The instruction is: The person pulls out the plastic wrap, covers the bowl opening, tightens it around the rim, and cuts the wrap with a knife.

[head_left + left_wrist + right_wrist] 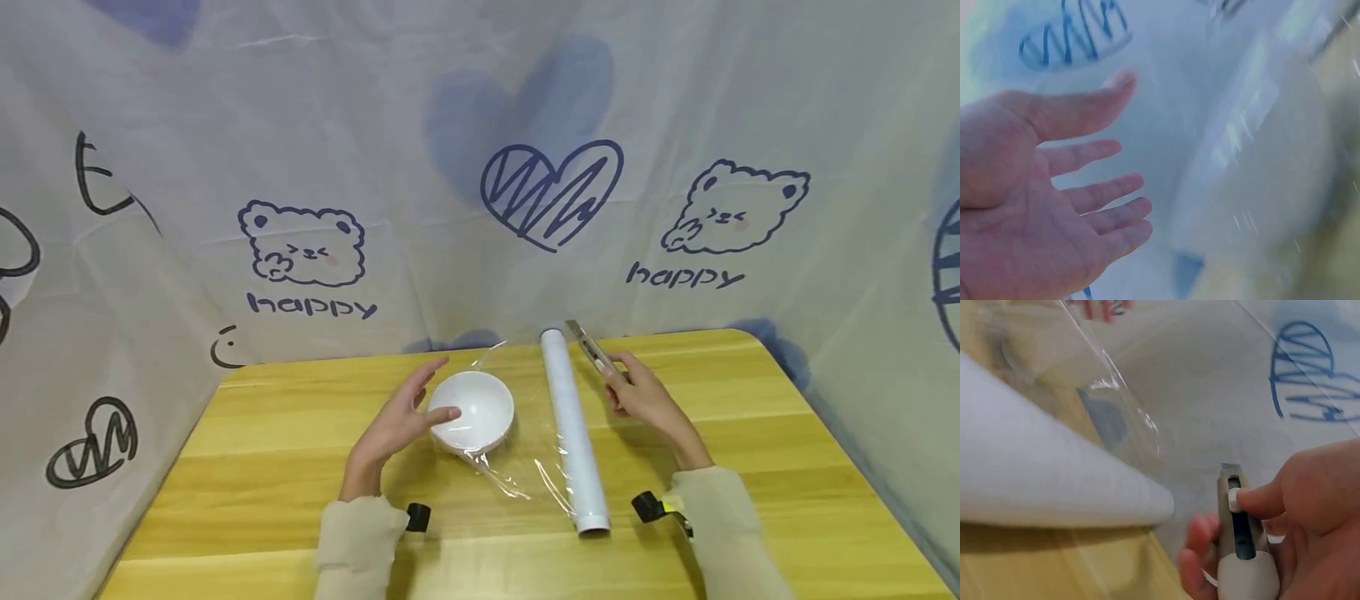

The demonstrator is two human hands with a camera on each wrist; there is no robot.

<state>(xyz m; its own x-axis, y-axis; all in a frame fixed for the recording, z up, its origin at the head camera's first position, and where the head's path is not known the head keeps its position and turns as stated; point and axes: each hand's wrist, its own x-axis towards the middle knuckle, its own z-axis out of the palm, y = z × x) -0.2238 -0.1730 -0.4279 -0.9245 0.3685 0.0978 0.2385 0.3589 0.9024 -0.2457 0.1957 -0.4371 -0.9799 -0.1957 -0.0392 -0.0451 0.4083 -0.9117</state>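
Observation:
A white bowl stands on the table under clear plastic wrap, which stretches from the bowl to a white roll. Beside the bowl's left side is my left hand, fingers extended and thumb over the near rim; in the left wrist view its palm shows and nothing is gripped. To the right of the roll, my right hand holds a utility knife pointing away from me. The right wrist view shows my thumb on the white slider, with a short blade out.
The yellow wooden table meets a pale curtain with drawn bears and hearts just behind the bowl and roll. The roll lies lengthwise between my hands. Curtains also hang at both sides.

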